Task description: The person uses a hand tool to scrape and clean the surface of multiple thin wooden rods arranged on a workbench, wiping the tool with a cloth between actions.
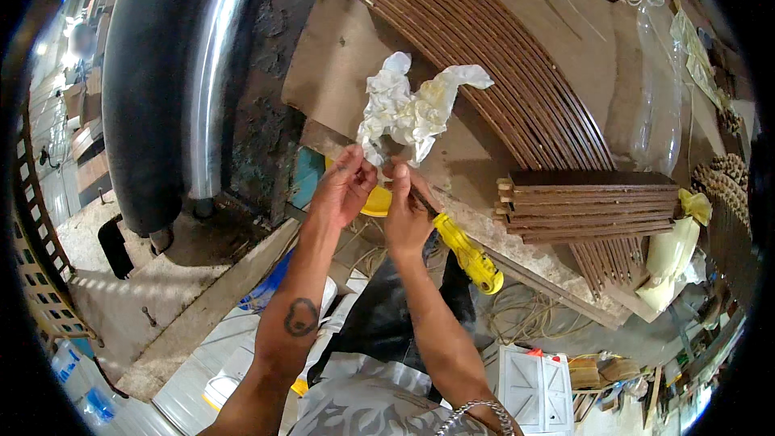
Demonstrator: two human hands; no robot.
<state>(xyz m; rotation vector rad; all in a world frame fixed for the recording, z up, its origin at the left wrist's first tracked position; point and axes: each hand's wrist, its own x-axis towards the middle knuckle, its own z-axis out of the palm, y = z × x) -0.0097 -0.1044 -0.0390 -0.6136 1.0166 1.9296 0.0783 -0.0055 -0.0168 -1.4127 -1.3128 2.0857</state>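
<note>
A crumpled white sheet (404, 113), like thin paper or plastic film with yellowish stains, lies on the brown board in front of me. My left hand (347, 186) is closed, its thumb and fingertips pinching the sheet's near edge. Close beside it, my right hand (405, 214) is closed around a yellow-handled tool (468, 254). Its handle points toward me and to the right; its dark shank runs under my fingers, and the tip is hidden. The right thumb and fingertips also meet the sheet's lower edge.
Long brown strips (492, 56) lie side by side across the board (339, 56). A stack of shorter brown pieces (593, 202) rests over their near end. A large black roller (145, 89) and a shiny metal roller (218, 73) stand left. A yellowish-white wrapped bundle (674, 262) is at right.
</note>
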